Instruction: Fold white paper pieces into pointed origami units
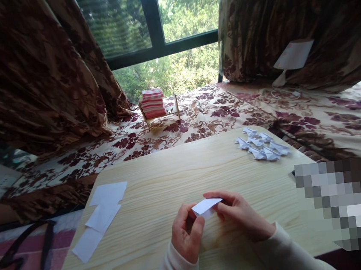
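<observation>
Between my two hands is a small folded piece of white paper (206, 206), held a little above the wooden table. My left hand (186, 231) grips its left end with thumb and fingers. My right hand (237, 213) pinches the right end, index finger along the far edge and thumb beneath. To the left lie several flat white paper sheets (103, 218), partly overlapping. At the far right of the table sits a cluster of small folded white paper shapes (260, 143), pointed at their ends.
The pale wooden table (152, 236) has rounded far corners. Behind it, a floral cloth (197, 111) covers a window ledge carrying a small stand with a pink-and-white striped stack (153, 103) and a white lamp (293, 54). Brown curtains (48, 71) hang on both sides. A pixelated patch covers the right.
</observation>
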The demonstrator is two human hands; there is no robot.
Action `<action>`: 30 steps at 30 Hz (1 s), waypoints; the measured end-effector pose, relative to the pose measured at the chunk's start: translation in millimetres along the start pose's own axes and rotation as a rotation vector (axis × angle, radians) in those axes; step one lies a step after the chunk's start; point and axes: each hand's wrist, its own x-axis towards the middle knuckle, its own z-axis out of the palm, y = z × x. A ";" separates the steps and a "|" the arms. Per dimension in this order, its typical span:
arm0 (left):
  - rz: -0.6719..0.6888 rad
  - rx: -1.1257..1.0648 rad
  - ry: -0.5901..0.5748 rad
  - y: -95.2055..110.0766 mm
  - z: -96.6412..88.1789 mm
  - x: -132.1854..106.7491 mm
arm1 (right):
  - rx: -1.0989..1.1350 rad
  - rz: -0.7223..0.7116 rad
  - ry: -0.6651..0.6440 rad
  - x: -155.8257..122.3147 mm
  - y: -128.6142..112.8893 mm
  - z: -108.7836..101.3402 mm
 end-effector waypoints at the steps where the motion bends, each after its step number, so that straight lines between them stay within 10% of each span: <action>1: 0.000 -0.005 0.004 -1.5 1.1 0.1 | 0.000 -0.001 0.005 0.3 1.4 0.3; 21: -0.055 0.012 0.084 -7.9 2.2 1.2 | -0.047 -0.014 0.022 -3.1 2.5 11.6; 30: -0.154 0.004 0.171 -12.4 0.9 0.7 | -0.248 -0.461 0.328 -11.1 15.5 19.7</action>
